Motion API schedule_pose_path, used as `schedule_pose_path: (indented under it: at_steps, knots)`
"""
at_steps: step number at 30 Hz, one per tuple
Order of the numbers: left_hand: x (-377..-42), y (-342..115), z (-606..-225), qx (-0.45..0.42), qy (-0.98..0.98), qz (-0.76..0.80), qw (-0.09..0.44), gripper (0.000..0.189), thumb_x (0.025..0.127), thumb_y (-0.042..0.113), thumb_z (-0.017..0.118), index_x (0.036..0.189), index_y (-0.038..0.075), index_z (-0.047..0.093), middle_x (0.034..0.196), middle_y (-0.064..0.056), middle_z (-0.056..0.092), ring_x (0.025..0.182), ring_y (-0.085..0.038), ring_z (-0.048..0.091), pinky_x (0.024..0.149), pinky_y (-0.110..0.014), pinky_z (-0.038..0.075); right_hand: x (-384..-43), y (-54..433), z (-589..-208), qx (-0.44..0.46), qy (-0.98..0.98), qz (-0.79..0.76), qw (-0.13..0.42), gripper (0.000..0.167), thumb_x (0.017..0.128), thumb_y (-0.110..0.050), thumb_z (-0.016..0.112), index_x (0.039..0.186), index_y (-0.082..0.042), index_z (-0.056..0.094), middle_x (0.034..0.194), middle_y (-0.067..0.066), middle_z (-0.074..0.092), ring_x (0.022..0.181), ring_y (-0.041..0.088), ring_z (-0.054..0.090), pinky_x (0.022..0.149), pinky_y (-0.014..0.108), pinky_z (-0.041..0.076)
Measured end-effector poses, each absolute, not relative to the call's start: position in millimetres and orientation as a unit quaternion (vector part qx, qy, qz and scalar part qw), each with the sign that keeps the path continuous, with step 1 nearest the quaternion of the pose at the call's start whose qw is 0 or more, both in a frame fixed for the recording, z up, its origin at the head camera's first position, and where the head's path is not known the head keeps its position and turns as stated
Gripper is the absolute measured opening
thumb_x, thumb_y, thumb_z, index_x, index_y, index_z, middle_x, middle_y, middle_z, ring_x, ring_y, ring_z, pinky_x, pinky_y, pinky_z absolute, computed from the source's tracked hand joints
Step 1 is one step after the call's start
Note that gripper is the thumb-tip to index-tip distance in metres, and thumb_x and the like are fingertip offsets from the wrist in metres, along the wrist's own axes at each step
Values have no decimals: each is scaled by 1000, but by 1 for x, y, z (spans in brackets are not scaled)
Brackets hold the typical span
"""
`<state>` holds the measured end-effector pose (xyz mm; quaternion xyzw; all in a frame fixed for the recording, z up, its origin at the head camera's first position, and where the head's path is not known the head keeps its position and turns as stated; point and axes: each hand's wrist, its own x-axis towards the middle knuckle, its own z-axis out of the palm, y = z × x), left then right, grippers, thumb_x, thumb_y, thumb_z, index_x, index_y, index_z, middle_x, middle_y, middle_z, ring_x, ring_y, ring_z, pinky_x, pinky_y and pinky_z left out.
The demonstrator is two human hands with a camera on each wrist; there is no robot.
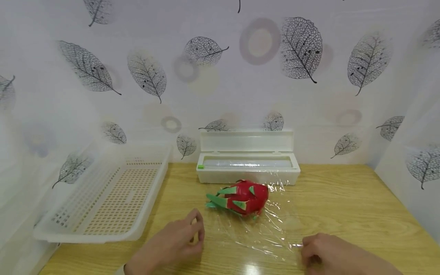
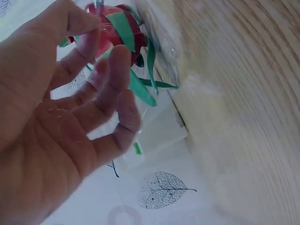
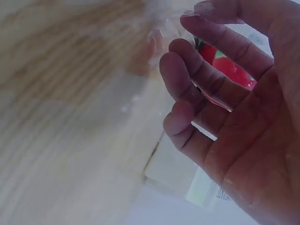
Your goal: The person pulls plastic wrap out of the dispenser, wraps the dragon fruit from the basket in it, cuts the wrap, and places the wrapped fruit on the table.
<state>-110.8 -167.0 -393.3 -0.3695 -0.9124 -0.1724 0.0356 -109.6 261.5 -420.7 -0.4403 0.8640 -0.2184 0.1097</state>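
A red dragon fruit [image 1: 248, 196] with green scales lies on a spread sheet of clear plastic wrap [image 1: 275, 233] in the middle of the table. At the sheet's near left side is my left hand [image 1: 178, 236], its thumb and index finger pinching the wrap's edge, the other fingers loosely bent. My right hand [image 1: 333, 254] pinches the wrap's near right corner between thumb and index finger. Crinkled wrap [image 3: 161, 40] shows beside those fingertips in the right wrist view. Neither hand touches the fruit. In the left wrist view the dragon fruit [image 2: 124, 30] appears just beyond the fingers.
Behind the fruit stands a white wrap dispenser box [image 1: 247, 177], its lid [image 1: 247, 141] raised and a roll of film [image 1: 247, 163] inside. A white perforated plastic basket [image 1: 137, 225] sits at the left. Leaf-patterned sheeting [image 1: 220, 95] encloses the wooden table [image 1: 361, 206] at the back and sides.
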Motion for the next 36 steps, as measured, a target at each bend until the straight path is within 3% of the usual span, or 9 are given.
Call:
schedule_pose_path:
  at_steps: [5,7,14,16,19,21,29,33,36]
  knots:
    - [-116,-165,-390,-429,-870,-187,156,21,81,8,76,86,21,61,103,11,53,70,8,54,63,-6,41,-111,269,-409,-433,875,-208,62,24,87,-12,74,86,-35,67,86,-28,47,72,-11,43,61,13,39]
    - [-119,-165,-387,-441,-855,-197,189,24,79,5,77,85,21,60,102,10,54,68,6,53,63,-4,40,-112,270,-405,-441,874,-201,11,27,85,-11,76,85,-36,66,85,-29,47,72,-12,42,61,10,37]
    - [-123,-166,-379,-440,-845,-216,214,25,76,1,74,86,18,59,106,6,57,73,0,64,68,-5,48,-117,274,-397,-466,844,-186,-187,45,64,-2,83,82,-37,59,82,-29,48,70,-15,41,61,2,31]
    - [-124,-166,-377,-436,-845,-220,217,24,77,0,74,87,17,60,107,4,58,74,-1,64,68,-5,48,-120,274,-395,-466,837,-182,-220,34,76,-8,79,82,-36,60,83,-27,49,70,-15,41,60,3,32]
    - [-125,-166,-375,-432,-843,-218,236,23,76,1,73,87,17,61,108,3,60,74,-1,65,66,-6,48,-123,273,-392,-463,828,-176,-261,16,98,-26,62,84,-32,62,85,-24,51,70,-11,44,59,5,36]
    - [-126,-165,-374,-431,-839,-215,252,22,76,1,72,87,16,61,108,3,60,74,-1,65,66,-5,48,-124,272,-389,-452,829,-162,-288,31,105,-39,44,83,-30,64,86,-23,52,70,-10,46,59,6,38]
    - [-131,-163,-372,-413,-840,-198,291,6,90,10,62,89,16,61,109,1,59,75,-3,66,65,-8,50,-130,267,-375,-421,809,-141,-385,41,106,-39,43,78,-22,69,83,-13,60,65,1,54,57,11,44]
    - [-133,-162,-372,-398,-845,-189,305,18,79,4,71,88,16,60,111,-1,59,75,-4,66,62,-9,49,-132,264,-369,-405,800,-136,-422,43,105,-39,45,76,-20,70,80,-11,62,62,3,54,54,11,44]
    - [-136,-161,-372,-391,-840,-185,327,19,78,4,72,88,14,59,113,-4,60,72,-5,65,57,-8,46,-134,262,-365,-392,798,-130,-438,44,105,-39,45,75,-19,71,78,-10,62,60,4,55,52,12,44]
